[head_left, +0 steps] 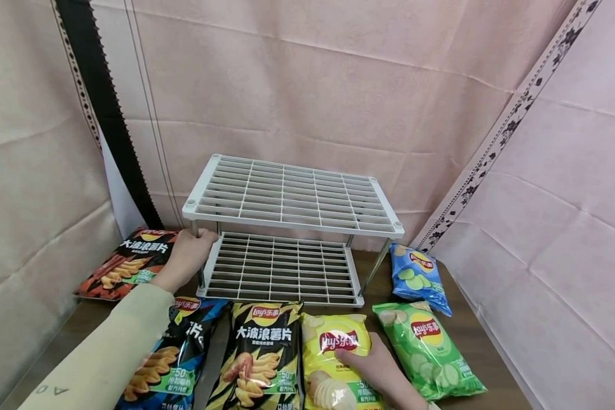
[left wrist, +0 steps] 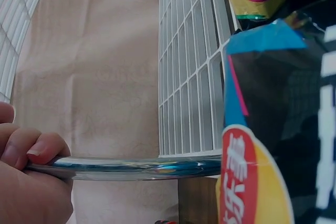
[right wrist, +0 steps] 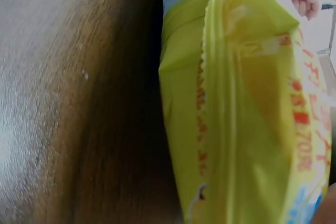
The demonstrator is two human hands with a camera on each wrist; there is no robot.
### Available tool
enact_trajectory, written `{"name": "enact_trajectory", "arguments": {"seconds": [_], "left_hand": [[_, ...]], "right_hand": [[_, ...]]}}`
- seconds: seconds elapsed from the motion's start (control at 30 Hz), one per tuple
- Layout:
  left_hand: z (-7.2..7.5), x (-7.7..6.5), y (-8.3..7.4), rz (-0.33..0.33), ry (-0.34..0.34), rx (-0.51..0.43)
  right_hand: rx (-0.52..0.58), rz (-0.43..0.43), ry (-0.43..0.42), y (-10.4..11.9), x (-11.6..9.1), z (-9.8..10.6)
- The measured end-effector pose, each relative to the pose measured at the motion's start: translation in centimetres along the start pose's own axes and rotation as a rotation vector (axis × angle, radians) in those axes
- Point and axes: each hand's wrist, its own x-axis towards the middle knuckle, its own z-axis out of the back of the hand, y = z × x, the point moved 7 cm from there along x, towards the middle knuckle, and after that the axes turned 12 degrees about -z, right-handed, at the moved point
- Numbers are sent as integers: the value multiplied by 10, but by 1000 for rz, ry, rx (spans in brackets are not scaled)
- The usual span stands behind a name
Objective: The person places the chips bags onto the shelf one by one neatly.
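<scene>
- Yellow bag [head_left: 322, 367]: at the white 2-tier rack's [head_left: 293, 225] 5 o'clock; the right hand [head_left: 383, 373] grips its side, thumb across the front, seemingly for control.
- Left hand [head_left: 189, 254]: curled round the rack's 8 o'clock post [left wrist: 131, 169], likely steadying it.
- Green bag [head_left: 430, 354]: on the tabletop [head_left: 484, 354], yellow bag's 3 o'clock.

"What runs off the head view's bottom edge?"

"The blue-and-black foil chip bag [head_left: 181, 347], the black-and-gold foil chip bag [head_left: 260, 356], the yellow plastic chip bag [head_left: 333, 381] and the cream cloth left sleeve [head_left: 102, 353]."

"And the right hand [head_left: 381, 367]?"

"Thumb aside, its fingers are hidden by the yellow bag."

"The left hand [left wrist: 34, 177]?"

"Cut by the left wrist view's left edge."

"The red print [right wrist: 303, 127]?"

"Partly blurred."
</scene>
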Motion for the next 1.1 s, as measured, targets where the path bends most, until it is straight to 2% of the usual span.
{"name": "enact_trajectory", "arguments": {"seconds": [0.17,0.33,0.63,1.1], "left_hand": [[0,-2,2,-19,-48,7],[0,-2,3,-25,-79,4],[0,0,3,-31,-73,5],[1,0,1,-29,-72,-2]], "right_hand": [[5,-12,-12,-2,0,5],[26,37,8,2,-4,7],[23,116,-56,16,-12,20],[79,282,-123,65,-22,32]]}}
